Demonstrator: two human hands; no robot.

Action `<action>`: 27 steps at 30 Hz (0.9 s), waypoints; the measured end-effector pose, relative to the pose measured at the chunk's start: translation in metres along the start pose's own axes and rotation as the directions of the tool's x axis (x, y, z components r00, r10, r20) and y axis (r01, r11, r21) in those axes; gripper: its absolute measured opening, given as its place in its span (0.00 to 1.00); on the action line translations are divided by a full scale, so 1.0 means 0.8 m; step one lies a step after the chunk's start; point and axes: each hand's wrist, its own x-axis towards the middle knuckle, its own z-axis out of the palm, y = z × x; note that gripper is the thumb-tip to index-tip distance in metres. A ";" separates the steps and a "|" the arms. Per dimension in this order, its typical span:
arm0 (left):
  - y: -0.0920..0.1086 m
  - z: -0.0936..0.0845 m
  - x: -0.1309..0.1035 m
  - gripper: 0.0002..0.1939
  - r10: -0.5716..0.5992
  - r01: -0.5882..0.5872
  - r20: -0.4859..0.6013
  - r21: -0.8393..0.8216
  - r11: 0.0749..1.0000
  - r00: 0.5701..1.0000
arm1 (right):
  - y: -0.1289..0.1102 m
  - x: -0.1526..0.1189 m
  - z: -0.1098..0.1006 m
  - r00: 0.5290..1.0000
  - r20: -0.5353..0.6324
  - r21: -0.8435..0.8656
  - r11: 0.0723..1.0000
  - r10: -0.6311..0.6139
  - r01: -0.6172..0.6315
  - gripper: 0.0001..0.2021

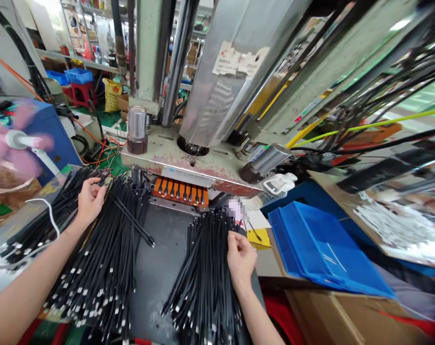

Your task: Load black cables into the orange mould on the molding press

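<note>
My left hand point(90, 200) is over the upper end of a large pile of black cables point(105, 258), its fingers curled and thumb drawn in. What they pinch, if anything, is lost against the dark cables. My right hand point(241, 258) pinches at the upper right edge of a second bundle of black cables point(206, 278), thumb and fingertips closed on a cable there. Both piles lie lengthwise with pale metal connector ends toward me. Between and beyond them, an orange mould block point(181, 190) under the press holds a row of several black cable ends.
The green press head point(192, 160) stands over the mould, with a metal guide post point(136, 123) at its left. A pink fan point(16, 139) is at far left. Blue trays point(321, 249) sit at right, near a white bottle point(280, 184). A dark metal plate point(159, 263) separates the piles.
</note>
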 end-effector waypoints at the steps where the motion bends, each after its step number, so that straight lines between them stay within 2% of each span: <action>1: -0.001 0.000 0.000 0.19 0.009 -0.009 0.000 0.003 1.000 1.000 | -0.001 0.000 0.001 1.000 -0.015 0.020 1.000 0.011 -0.011 0.22; 5: -0.001 0.000 0.000 0.19 0.010 -0.010 0.000 0.017 1.000 1.000 | 0.011 0.005 -0.007 0.993 -0.098 0.106 0.993 0.071 -0.061 0.21; 7: 0.001 0.001 -0.001 0.19 0.007 -0.007 0.004 0.030 1.000 1.000 | 0.021 0.008 -0.012 0.991 -0.099 0.099 0.992 0.091 -0.081 0.21; 11: 0.010 0.000 -0.003 0.19 0.019 -0.019 0.016 0.010 1.000 1.000 | 0.031 0.017 -0.018 0.995 -0.005 0.076 0.992 0.097 -0.096 0.22; 14: 0.031 -0.002 -0.001 0.15 -0.017 0.021 0.037 -0.125 0.992 0.999 | 0.016 0.021 -0.026 0.998 0.047 0.045 0.998 0.036 -0.038 0.21; 16: 0.053 0.001 0.001 0.13 -0.064 0.098 0.145 -0.240 0.966 0.987 | -0.008 0.024 -0.032 0.995 0.085 0.001 0.998 -0.057 0.057 0.20; 17: 0.064 0.004 0.001 0.13 -0.079 0.145 0.244 -0.266 0.953 0.967 | -0.024 0.026 -0.033 0.985 0.132 -0.015 0.993 -0.116 0.119 0.19; 18: 0.076 0.010 0.002 0.13 -0.090 0.193 0.362 -0.261 0.946 0.928 | -0.040 0.029 -0.033 0.965 0.195 -0.026 0.982 -0.178 0.186 0.18; 20: 0.093 0.030 0.001 0.14 -0.130 0.283 0.564 -0.192 0.940 0.815 | -0.074 0.038 -0.026 0.894 0.341 -0.035 0.947 -0.290 0.321 0.17; 22: 0.101 0.061 0.000 0.14 -0.242 0.416 0.630 -0.142 0.898 0.738 | -0.100 0.051 -0.006 0.811 0.451 -0.030 0.901 -0.373 0.432 0.15; 24: 0.099 0.100 0.000 0.12 -0.358 0.547 0.596 -0.167 0.820 0.719 | -0.114 0.066 0.026 0.757 0.498 -0.011 0.870 -0.423 0.494 0.15; 25: 0.095 0.120 0.001 0.11 -0.398 0.588 0.570 -0.194 0.785 0.719 | -0.116 0.075 0.044 0.751 0.501 -0.011 0.865 -0.430 0.502 0.14; 27: 0.086 0.157 0.006 0.10 -0.423 0.610 0.532 -0.243 0.754 0.734 | -0.114 0.093 0.081 0.780 0.483 -0.081 0.866 -0.398 0.493 0.14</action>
